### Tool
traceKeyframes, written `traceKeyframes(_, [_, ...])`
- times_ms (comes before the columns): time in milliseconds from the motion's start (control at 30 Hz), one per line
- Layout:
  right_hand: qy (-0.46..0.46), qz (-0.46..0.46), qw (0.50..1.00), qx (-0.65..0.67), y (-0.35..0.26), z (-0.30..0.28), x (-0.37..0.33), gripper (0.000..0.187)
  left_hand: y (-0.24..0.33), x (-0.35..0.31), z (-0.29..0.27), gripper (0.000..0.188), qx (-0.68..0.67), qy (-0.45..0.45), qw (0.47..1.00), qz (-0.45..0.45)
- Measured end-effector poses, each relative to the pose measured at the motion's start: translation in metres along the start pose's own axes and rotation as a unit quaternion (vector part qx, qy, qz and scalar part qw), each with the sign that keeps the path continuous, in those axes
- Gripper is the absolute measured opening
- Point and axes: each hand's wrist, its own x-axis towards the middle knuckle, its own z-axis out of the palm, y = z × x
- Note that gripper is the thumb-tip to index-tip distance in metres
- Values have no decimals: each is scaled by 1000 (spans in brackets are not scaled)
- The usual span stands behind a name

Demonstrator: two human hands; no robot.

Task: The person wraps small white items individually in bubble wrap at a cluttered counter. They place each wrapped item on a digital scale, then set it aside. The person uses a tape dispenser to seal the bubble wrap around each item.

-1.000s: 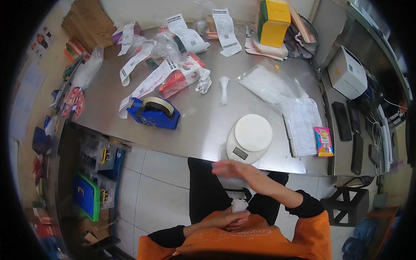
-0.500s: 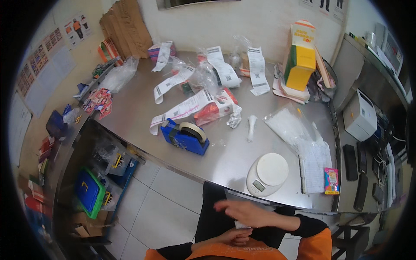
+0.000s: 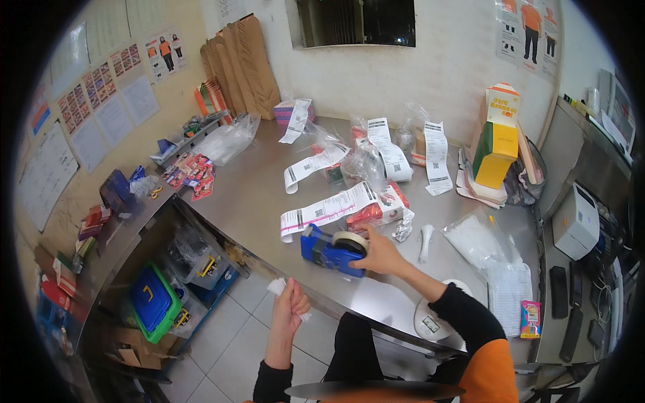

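Observation:
My left hand (image 3: 289, 307) is closed in a fist around a twisted white strip (image 3: 275, 286), off the table's front edge; whether it is paper or plastic I cannot tell. The strip pokes out at both sides of the fist. At the table's front, my right hand (image 3: 380, 254) grips the right end of a blue tape dispenser (image 3: 318, 248) by its roll of tape (image 3: 350, 241). Just behind the dispenser lies a red and white package (image 3: 380, 209) in clear plastic, a long printed slip (image 3: 329, 209) attached. Right of my hand sits another twisted white piece (image 3: 426, 242).
A white kitchen scale (image 3: 427, 324) stands under my right forearm. Farther right lie a plastic bag of white material (image 3: 478, 238) and a small colourful packet (image 3: 530, 319). Bagged parcels with slips (image 3: 391, 150) fill the back, beside a yellow and green carton (image 3: 497, 157).
My hands, together near my body before, have parted. The right has reached forward onto the tape dispenser; the left has moved out leftward with the white strip. The view has tilted up.

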Motion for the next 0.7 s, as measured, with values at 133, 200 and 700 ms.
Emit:
traceKeyframes(133, [-157,-42,982,98,27,-47,-9,95,14,10,-4,26,48,-19,999,-11])
traceKeyframes(200, [-217,-59,962,153,36,-63,-8,96,8,10,5,21,87,-9,995,-36])
traceKeyframes(700, [218,19,955,200,-54,5,-119,23,-74,-31,83,12,99,62,992,-46])
